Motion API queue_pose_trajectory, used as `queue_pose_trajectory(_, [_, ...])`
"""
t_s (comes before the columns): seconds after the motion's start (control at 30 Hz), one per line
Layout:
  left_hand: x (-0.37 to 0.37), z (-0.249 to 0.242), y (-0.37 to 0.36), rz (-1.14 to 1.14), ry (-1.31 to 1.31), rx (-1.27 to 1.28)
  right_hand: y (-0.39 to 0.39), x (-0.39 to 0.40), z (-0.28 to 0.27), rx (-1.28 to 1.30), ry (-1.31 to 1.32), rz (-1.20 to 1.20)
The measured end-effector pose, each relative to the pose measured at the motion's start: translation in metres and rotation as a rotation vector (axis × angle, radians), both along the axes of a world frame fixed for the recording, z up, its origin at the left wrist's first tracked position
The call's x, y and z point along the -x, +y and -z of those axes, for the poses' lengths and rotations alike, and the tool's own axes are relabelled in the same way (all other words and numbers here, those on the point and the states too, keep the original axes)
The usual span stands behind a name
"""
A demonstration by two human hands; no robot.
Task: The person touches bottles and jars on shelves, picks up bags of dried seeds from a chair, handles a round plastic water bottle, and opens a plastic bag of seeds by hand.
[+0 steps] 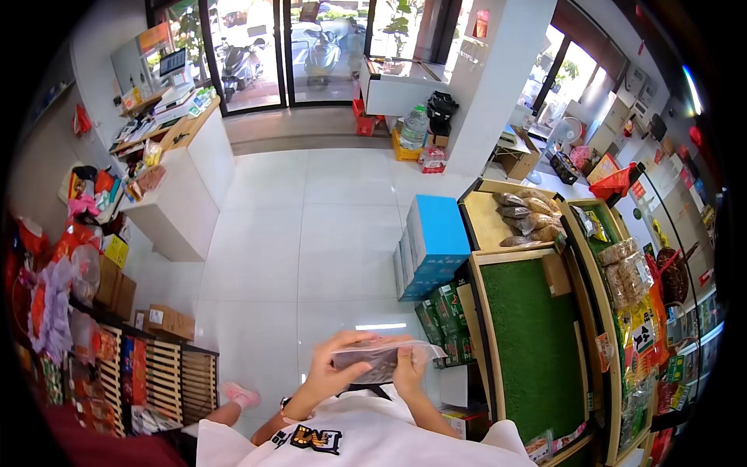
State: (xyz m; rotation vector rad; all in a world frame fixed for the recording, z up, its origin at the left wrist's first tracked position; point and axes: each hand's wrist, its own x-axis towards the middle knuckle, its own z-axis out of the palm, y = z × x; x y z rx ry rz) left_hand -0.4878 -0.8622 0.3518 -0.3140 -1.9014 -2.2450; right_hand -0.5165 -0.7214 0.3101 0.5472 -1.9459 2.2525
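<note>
A clear plastic zip bag [375, 359] with dark contents is held in front of my chest; what the contents are I cannot make out. My left hand [331, 370] is closed on the bag's left side, fingers behind it and thumb in front. At the other side my right hand [406, 375] pinches the bag, its thumb near the top edge. The bag's clear upper strip sticks out past my right hand.
Right of me stands a display stand lined with green turf [537, 350], with filled bags [533, 214] on its far section. Blue boxes [436, 233] are stacked beside it. A white counter [183, 187] is at the left, near a slatted rack [167, 373] and a cardboard box [171, 321].
</note>
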Motion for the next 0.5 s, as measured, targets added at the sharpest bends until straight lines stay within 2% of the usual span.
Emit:
queue_pose_trajectory(0.07, [0.029,0.011,-0.005,0.055,-0.045,0.006,-0.003,0.02,0.007,-0.031,-0.168,0.077])
queue_pose_trajectory(0.13, [0.058,0.021,-0.007,0.114,-0.128,0.0,-0.012,0.044,0.01,-0.084,-0.169,0.091])
queue_pose_trajectory(0.23, [0.101,0.04,0.001,0.061,-0.064,0.041,-0.023,0.086,0.036,-0.121,-0.161,0.038])
queue_pose_trajectory(0.3, [0.136,0.038,-0.005,0.073,-0.125,0.013,-0.036,0.127,0.023,0.022,-0.085,-0.012])
queue_pose_trajectory(0.4, [0.191,0.015,-0.016,0.056,-0.113,0.008,-0.055,0.177,0.007,0.075,0.02,-0.024])
queue_pose_trajectory(0.47, [0.225,0.014,-0.029,0.156,0.077,0.169,-0.062,0.203,-0.007,0.155,0.03,-0.068])
queue_pose_trajectory(0.5, [0.243,0.013,-0.032,0.16,0.075,0.171,-0.065,0.219,-0.007,0.157,0.027,-0.064])
